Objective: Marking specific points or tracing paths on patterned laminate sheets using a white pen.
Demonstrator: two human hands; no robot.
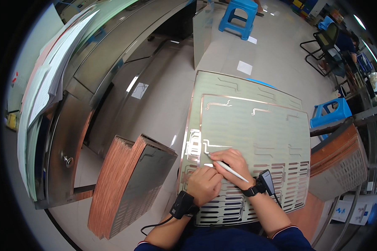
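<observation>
A pale green circuit panel point(238, 125) with copper edges and shiny metal tracks lies in front of me. It rests on a similar panel point(213, 83) that sticks out at the far and left sides. My right hand point(235, 163) is closed around a slim white pen-like tool point(234, 171); its tapered end points back toward my wrist, and the working end is hidden by my fingers. Beside it my left hand point(203, 184) is curled on the panel, touching or nearly touching the right. A small white spot shows at its fingertips, too small to name.
On my left stands a thick stack of copper-edged panels point(130, 188), near a metal cabinet point(67, 138) with papers point(54, 71) on top. More panels point(341, 159) lean on the right. Blue stools point(238, 19) stand farther off, and a person point(345, 44) sits at the far right.
</observation>
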